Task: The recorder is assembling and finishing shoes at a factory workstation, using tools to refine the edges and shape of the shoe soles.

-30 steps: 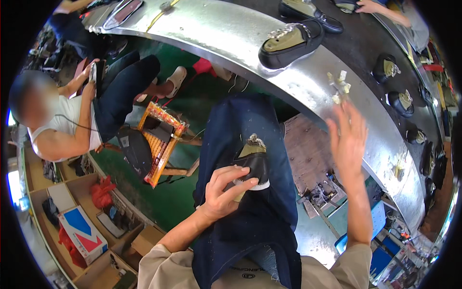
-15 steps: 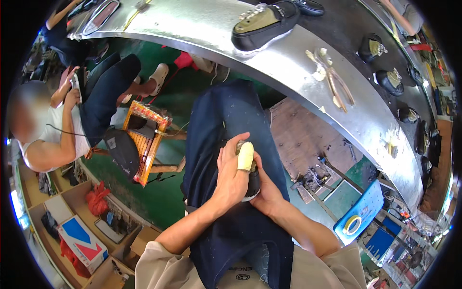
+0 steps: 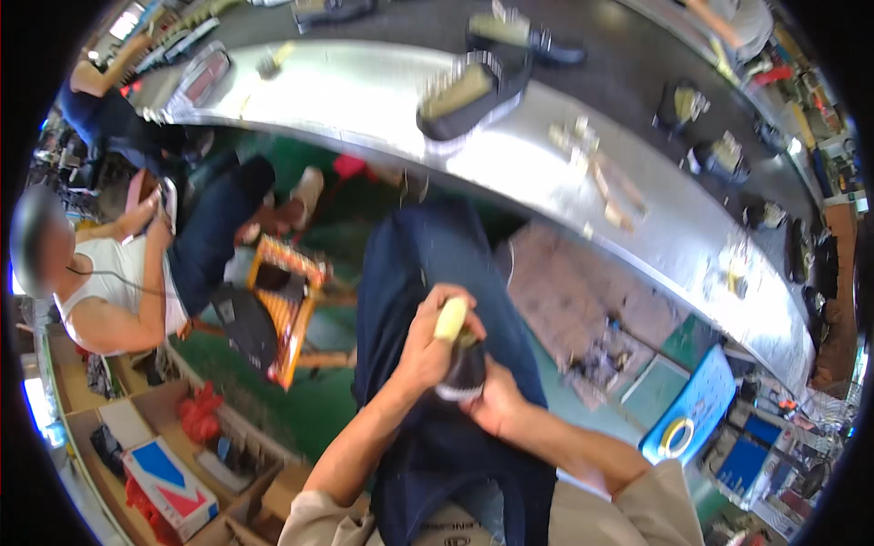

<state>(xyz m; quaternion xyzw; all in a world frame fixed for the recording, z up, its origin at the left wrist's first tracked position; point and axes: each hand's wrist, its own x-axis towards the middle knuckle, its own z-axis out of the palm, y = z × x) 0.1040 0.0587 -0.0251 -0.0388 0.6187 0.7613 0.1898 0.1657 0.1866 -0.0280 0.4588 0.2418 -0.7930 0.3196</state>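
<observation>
Above my lap I hold a small dark shoe (image 3: 465, 371) with a pale rim along its near end. My left hand (image 3: 424, 350) wraps round its far end, with a yellow cover (image 3: 451, 318) over the thumb. From the right, my right hand (image 3: 499, 402) grips the shoe's near end, fingers partly hidden beneath it. On the metal bench edge ahead lies a black shoe (image 3: 472, 102) with an olive insole and a beaded trim. Pliers (image 3: 619, 193) with tan handles rest to its right, beside yellowish scraps.
More shoes (image 3: 719, 159) stand along the dark belt behind the bench edge (image 3: 678, 246). At left a person (image 3: 127, 273) sits near a wooden stool (image 3: 289, 300). Boxes (image 3: 168, 482) fill the lower left. A blue stool (image 3: 696, 405) with a tape roll stands at right.
The shoe has tilted in my hands, showing more of its dark upper and pale rim. My right hand has slid to its near end. The whole view has shifted, with some blur.
</observation>
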